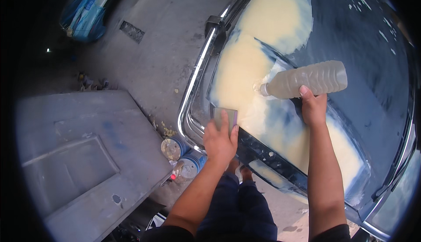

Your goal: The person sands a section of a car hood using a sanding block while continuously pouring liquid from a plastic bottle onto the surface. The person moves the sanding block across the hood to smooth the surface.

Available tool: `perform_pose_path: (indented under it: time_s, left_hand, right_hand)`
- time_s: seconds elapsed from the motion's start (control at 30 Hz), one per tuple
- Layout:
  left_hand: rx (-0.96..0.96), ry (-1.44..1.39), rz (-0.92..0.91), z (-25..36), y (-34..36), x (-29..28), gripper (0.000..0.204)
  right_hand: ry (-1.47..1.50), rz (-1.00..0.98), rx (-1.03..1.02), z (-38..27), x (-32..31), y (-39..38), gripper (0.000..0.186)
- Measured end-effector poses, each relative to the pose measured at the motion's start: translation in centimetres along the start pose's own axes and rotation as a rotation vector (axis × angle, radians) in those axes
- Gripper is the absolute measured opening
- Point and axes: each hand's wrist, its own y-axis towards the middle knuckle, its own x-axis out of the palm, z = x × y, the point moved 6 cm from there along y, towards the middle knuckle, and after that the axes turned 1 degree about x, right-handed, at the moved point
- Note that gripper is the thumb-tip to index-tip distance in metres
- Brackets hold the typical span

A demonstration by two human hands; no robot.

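My left hand grips a grey-green flat block against the lower left edge of a cream filler patch on a dark vehicle panel. My right hand holds a ribbed, translucent plastic bottle on its side, mouth pointing left over the patch, where what looks like liquid runs onto the surface. Another rounded cream patch lies higher up, and a third cream area lies beside my right forearm.
A chrome rail borders the panel's left side. At lower left lies a grey primed panel, with cans beside it on the concrete floor. A blue-wrapped part is at upper left. My legs show below.
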Motion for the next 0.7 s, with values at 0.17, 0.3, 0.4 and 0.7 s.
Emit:
perform_pose_path:
  time_s: [0.17,0.3,0.4,0.7]
  left_hand:
    - [-0.321,-0.138,-0.207,-7.0,11.2,1.6,0.059]
    - [-0.248,-0.143,-0.138,-5.3,8.4,1.1,0.058]
    - [0.056,-0.046,-0.079,1.8,-1.3,-0.5,0.061]
    - [-0.267,-0.121,-0.159,-5.0,12.9,1.0,0.058]
  right_hand:
    - [0.044,0.049,-0.025,-0.2,0.7,0.0,0.060]
    - [0.036,0.049,-0.023,-0.3,0.8,0.0,0.060]
    - [0.011,0.034,0.000,0.0,0.1,-0.1,0.061]
    - [0.043,0.050,-0.027,-0.1,1.1,-0.2,0.060]
